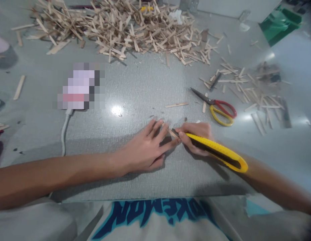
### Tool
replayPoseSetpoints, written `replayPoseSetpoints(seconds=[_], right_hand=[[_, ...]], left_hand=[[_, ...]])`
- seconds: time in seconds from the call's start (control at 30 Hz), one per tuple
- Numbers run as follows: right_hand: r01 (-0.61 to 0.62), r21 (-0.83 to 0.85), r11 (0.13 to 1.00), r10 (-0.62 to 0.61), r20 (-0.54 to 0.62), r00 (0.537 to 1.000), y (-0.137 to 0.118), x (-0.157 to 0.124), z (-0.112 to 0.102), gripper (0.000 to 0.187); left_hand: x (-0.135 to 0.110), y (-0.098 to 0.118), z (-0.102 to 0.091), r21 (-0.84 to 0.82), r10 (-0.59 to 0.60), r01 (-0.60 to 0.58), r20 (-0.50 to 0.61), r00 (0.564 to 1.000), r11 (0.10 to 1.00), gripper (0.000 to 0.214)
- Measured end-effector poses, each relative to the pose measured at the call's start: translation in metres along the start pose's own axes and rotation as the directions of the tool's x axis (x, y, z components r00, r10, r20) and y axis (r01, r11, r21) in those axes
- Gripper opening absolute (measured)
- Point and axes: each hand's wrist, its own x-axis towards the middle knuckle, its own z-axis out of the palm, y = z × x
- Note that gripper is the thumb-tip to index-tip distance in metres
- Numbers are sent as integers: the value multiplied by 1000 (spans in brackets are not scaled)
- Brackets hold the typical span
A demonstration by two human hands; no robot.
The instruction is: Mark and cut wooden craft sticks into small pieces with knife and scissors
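My right hand [195, 137] is closed round a yellow utility knife [218, 152], with the blade end pointing left onto a small wooden stick piece [172, 133]. My left hand [147, 147] lies flat on the grey mat [135, 93], fingers spread, with its fingertips pressing on that stick piece right beside the blade. The piece is mostly hidden under my fingers.
A large heap of wooden sticks [125, 26] fills the far side. Red-and-yellow scissors [218, 107] lie right of centre, with more loose sticks [251, 90] beyond. A single stick [176, 105] lies ahead of my hands. A white cable [65, 129] runs from a blurred object at left. A green container [280, 23] sits far right.
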Motion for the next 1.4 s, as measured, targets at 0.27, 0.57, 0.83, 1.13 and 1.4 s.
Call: replayPoseSetpoints(seconds=[0.27, 0.57, 0.83, 1.13, 1.4], right_hand=[[-3, 29, 1000, 6, -85, 996, 0, -2, 4, 15], [99, -97, 990, -117, -200, 973, -5, -5, 9, 15], [48, -53, 997, -60, -265, 962, -11, -6, 5, 14], [12, 48, 999, -5, -153, 988, -1, 1, 9, 11], [-7, 56, 998, 14, -111, 994, 0, 0, 8, 12]], left_hand=[[1, -1, -1, 18, 30, -30, 26, 999, 999, 86], [-3, -2, 6, 85, 69, -66, -29, 997, 994, 103], [-2, 1, 5, 155, 69, -61, -42, 997, 986, 96], [-1, 0, 8, 228, 70, -60, -35, 997, 972, 105], [-1, 1, 7, 175, 47, -45, -5, 999, 983, 105]])
